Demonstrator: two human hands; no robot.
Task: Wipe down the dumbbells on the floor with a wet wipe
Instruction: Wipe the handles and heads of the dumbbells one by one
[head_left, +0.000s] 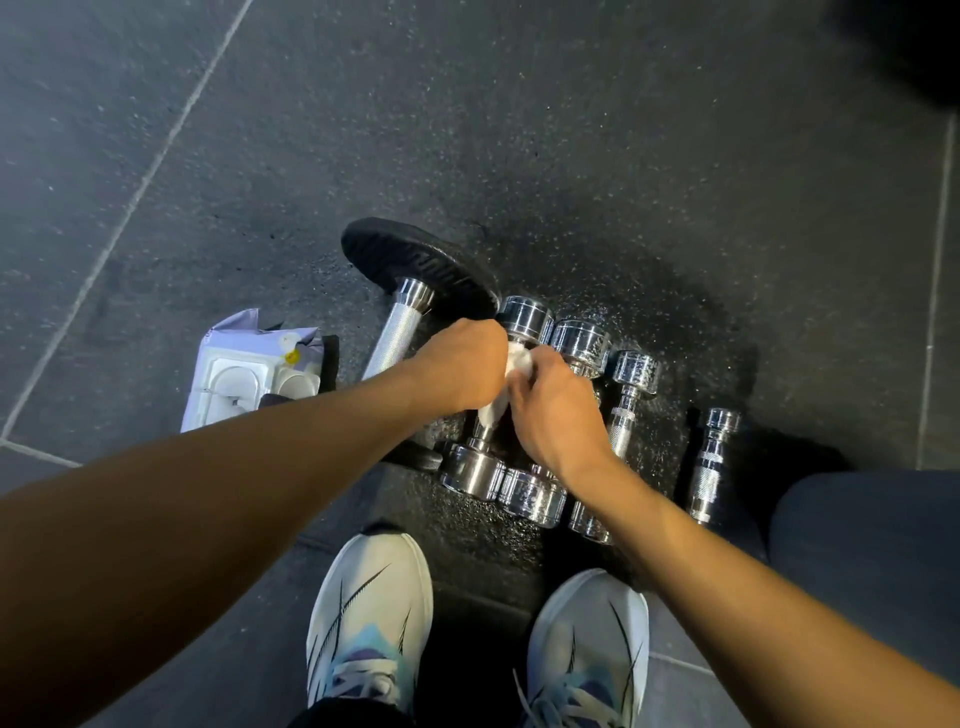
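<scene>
Four chrome dumbbells are laid side by side on the dark speckled rubber floor, just ahead of two white trainers. Both hands are brought together over the leftmost chrome dumbbell, whose handle is covered by a white wet wipe. The wipe is bunched between the two hands and trails down along the bar. The right hand is curled, and the upper end of the wipe is pinched in its fingertips. The left hand is seen from the back, knuckles up and fingers folded under out of sight; whether the wipe or the bar is gripped cannot be told. The second chrome dumbbell is touching the first and is partly hidden by the right wrist. A slimmer third is set just beside it, and a fourth lies apart to the right. A larger dumbbell with a black plate is angled at the left, its plate touching the first chrome head. A pack of wipes is placed on the floor left of the forearm, its lid flap open.
</scene>
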